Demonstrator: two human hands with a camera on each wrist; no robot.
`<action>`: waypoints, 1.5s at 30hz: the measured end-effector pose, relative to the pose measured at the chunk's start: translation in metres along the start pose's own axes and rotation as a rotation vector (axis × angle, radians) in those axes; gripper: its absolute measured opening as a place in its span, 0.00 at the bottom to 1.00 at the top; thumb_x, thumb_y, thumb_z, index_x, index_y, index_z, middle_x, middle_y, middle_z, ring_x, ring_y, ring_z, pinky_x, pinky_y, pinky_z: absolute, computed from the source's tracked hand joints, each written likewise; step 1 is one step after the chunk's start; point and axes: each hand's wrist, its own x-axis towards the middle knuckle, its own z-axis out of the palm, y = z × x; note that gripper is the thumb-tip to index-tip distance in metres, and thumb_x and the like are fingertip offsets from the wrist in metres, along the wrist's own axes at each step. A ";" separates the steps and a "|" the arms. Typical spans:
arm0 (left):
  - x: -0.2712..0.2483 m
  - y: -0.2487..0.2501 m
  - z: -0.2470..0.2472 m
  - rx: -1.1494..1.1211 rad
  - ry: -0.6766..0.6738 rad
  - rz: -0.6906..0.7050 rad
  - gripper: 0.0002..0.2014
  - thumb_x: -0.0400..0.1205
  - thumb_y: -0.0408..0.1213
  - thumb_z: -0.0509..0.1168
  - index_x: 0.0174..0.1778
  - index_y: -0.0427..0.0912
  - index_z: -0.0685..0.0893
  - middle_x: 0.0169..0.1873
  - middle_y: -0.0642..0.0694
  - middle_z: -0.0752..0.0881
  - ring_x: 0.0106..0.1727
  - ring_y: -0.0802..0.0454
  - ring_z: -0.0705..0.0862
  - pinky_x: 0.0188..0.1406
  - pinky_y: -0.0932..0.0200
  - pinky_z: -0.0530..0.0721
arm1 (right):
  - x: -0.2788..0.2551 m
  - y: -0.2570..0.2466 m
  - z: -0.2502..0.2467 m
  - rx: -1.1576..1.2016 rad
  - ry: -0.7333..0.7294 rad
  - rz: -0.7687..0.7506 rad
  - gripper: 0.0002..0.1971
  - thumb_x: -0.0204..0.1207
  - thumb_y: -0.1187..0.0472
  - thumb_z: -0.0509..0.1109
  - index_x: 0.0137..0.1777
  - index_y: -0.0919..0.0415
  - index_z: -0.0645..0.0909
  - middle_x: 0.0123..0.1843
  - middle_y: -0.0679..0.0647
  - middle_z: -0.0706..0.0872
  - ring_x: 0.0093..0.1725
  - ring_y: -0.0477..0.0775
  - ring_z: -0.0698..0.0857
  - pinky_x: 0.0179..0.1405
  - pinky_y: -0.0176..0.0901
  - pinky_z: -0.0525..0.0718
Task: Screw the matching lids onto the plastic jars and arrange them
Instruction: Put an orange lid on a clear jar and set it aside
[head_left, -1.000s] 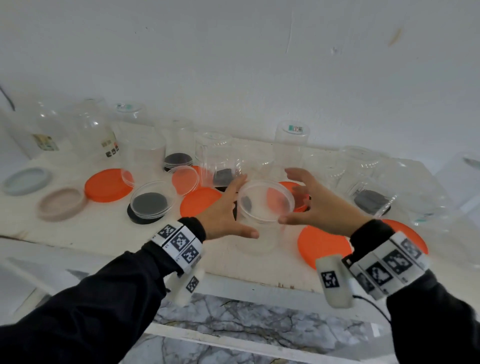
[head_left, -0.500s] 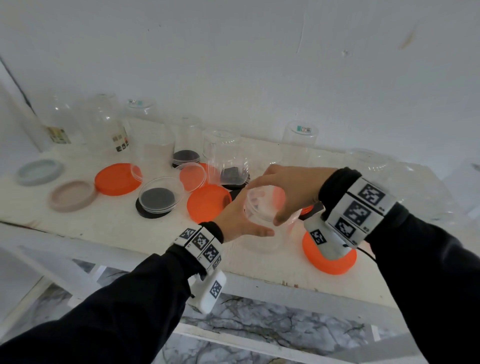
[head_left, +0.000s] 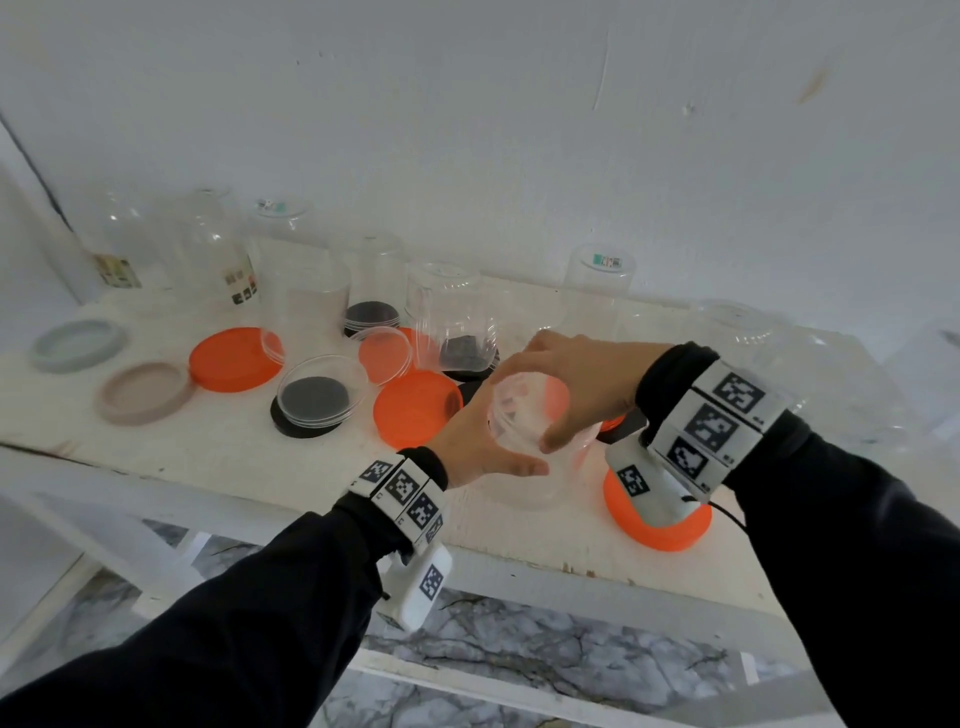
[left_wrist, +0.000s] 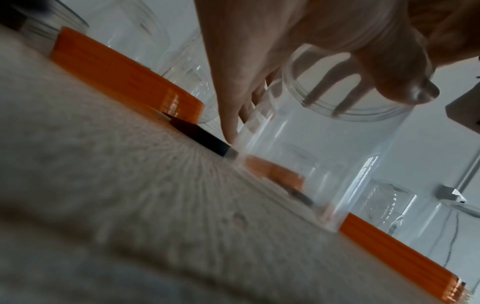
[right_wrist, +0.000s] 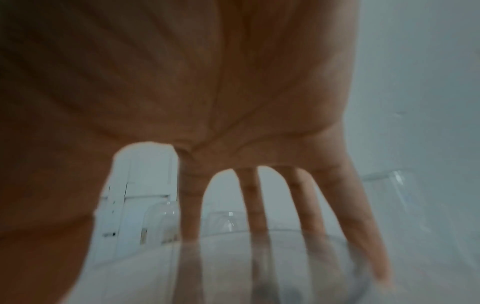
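A clear plastic jar (head_left: 524, 483) stands upright near the front of the white shelf (head_left: 218, 447). My left hand (head_left: 483, 441) holds its side, thumb in front and fingers behind it. My right hand (head_left: 576, 387) reaches over from above and grips the clear lid (head_left: 522, 410) sitting on the jar's mouth. In the left wrist view the jar (left_wrist: 324, 168) stands on the shelf with the right hand's fingers (left_wrist: 345, 90) spread down round the lid's rim. In the right wrist view the fingers (right_wrist: 253, 205) reach down over the blurred lid (right_wrist: 259, 271).
Orange lids lie left of the jar (head_left: 415, 410), further left (head_left: 234, 358) and under my right wrist (head_left: 660, 530). A clear lid rests on a black one (head_left: 317, 400). Grey (head_left: 78, 345) and beige (head_left: 143, 392) lids lie far left. Several upturned clear jars (head_left: 452, 317) line the back wall.
My right hand has moved from the jar's right side onto its top and now grips the lid, wrist raised and turned. My left hand has stayed on the jar's side.
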 end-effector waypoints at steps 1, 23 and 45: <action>0.001 -0.001 -0.001 -0.008 -0.008 -0.003 0.48 0.62 0.32 0.81 0.71 0.56 0.59 0.66 0.61 0.70 0.65 0.77 0.69 0.56 0.81 0.71 | 0.002 -0.002 0.003 -0.033 0.051 0.031 0.35 0.69 0.42 0.73 0.74 0.36 0.62 0.64 0.47 0.67 0.55 0.52 0.73 0.23 0.33 0.75; 0.005 0.000 -0.003 0.083 -0.001 0.025 0.51 0.55 0.42 0.83 0.72 0.52 0.60 0.69 0.52 0.69 0.69 0.63 0.69 0.60 0.78 0.69 | 0.007 0.005 0.010 -0.066 -0.021 -0.084 0.42 0.69 0.48 0.76 0.78 0.34 0.54 0.78 0.46 0.57 0.72 0.56 0.65 0.68 0.51 0.70; 0.009 0.005 -0.013 0.201 -0.080 0.011 0.52 0.52 0.51 0.80 0.71 0.60 0.60 0.69 0.55 0.71 0.70 0.64 0.69 0.64 0.75 0.66 | 0.004 0.014 0.014 -0.162 0.162 -0.114 0.40 0.62 0.34 0.74 0.74 0.31 0.62 0.63 0.47 0.72 0.52 0.49 0.76 0.47 0.39 0.74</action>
